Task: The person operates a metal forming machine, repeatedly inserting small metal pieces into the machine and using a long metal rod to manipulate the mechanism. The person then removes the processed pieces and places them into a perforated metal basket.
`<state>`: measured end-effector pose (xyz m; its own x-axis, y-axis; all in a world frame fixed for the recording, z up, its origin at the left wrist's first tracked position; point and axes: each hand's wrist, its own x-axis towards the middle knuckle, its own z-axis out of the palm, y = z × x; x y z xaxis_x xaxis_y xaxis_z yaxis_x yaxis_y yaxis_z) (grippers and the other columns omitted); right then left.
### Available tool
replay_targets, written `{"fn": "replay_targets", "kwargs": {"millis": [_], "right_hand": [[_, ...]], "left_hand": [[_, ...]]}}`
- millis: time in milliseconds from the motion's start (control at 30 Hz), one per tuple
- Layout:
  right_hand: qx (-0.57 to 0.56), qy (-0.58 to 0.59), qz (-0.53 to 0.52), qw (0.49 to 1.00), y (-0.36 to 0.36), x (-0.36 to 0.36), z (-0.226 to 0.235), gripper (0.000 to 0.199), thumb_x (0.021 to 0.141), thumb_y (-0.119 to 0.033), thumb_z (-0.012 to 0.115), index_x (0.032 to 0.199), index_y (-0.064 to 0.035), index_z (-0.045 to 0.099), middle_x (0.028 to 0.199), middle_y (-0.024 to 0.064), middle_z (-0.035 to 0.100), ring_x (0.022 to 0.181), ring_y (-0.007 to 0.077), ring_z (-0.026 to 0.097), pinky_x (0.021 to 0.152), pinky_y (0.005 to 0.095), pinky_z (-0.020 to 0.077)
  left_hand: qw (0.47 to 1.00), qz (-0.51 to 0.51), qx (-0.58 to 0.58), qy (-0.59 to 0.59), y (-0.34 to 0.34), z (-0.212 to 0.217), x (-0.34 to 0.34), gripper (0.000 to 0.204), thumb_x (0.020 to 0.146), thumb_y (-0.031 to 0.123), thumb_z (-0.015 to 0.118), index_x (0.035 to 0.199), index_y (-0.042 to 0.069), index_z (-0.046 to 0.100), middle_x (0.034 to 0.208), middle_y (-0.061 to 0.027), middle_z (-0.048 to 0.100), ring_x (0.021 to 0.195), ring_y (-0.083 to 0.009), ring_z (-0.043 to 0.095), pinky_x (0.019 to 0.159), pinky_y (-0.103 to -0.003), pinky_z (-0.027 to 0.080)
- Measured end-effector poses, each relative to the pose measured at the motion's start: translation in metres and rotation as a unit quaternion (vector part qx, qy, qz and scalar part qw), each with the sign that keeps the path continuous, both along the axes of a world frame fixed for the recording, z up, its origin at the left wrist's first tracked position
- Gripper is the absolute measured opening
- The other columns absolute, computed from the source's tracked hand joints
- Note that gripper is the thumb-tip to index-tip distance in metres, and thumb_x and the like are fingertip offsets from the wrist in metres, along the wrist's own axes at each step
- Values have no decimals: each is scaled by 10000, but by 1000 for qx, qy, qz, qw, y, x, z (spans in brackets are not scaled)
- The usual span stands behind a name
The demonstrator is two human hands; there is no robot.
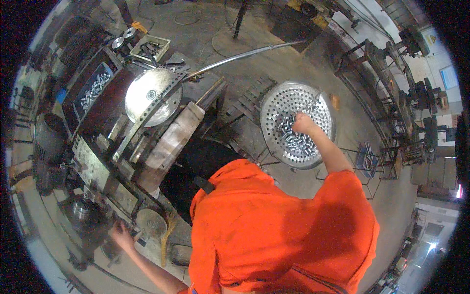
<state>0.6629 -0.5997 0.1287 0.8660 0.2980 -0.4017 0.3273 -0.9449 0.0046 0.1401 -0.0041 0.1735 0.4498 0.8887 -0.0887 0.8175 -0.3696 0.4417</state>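
My right hand (304,123) reaches down into a round metal tray (320,105) full of punched holes. Its fingers are curled among a heap of short shiny metal cylinders (299,143); whether any piece is in them is hidden. Low on the left, my left hand (121,236) is curled beside the dark machine frame, close to a small dark bar end (141,241). What its fingers close round is too small to make out. Between the two hands stands the workbench machine, with a pale, worn slab (174,137) along its near side.
A large shiny disc (147,98) and a long perforated bar (156,104) sit on the machine. Behind it, a bin (95,90) holds more metal pieces, and a pale crate (151,49) holds tools. A wire rack (367,161) stands right of the tray. A broom (168,232) leans near my left arm.
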Motion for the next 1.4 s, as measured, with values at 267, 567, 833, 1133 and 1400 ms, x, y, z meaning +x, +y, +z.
{"fn": "replay_targets", "kwargs": {"millis": [267,567,833,1133,1400], "right_hand": [[145,-63,-68,985,2,-9,-13,297,561,-248,600,807,-98,674,884,178,636,875,306,617,816,367,492],[25,-65,-12,997,2,-9,-32,304,578,-246,620,815,-62,669,1013,151,603,939,311,593,811,383,487],[355,-98,105,924,105,-20,59,359,566,-54,590,916,-22,664,1053,172,561,882,302,584,749,347,484],[473,163,614,611,377,-187,195,435,571,-124,642,987,-7,589,1161,220,467,1062,372,499,886,404,442],[450,154,701,532,432,-243,211,361,572,-127,628,921,-37,631,1117,200,509,985,343,532,821,401,464]], "left_hand": [[999,23,14,-29,3,-7,-4,375,861,219,591,1134,-32,536,1091,-151,588,959,-208,567,725,-327,492],[1000,24,0,-14,-7,11,17,350,856,204,597,1110,-34,556,990,-167,575,915,-252,556,819,-347,433],[985,25,-48,-162,-41,96,32,312,858,135,571,1107,-53,564,1003,-138,632,948,-161,581,829,-289,448],[963,-96,-38,-249,-115,155,126,343,816,352,616,865,17,664,697,-130,638,603,-223,616,567,-329,466],[900,-79,-199,-379,-110,147,91,349,892,288,520,740,-9,620,590,-27,589,588,-82,538,540,-266,431]]}}
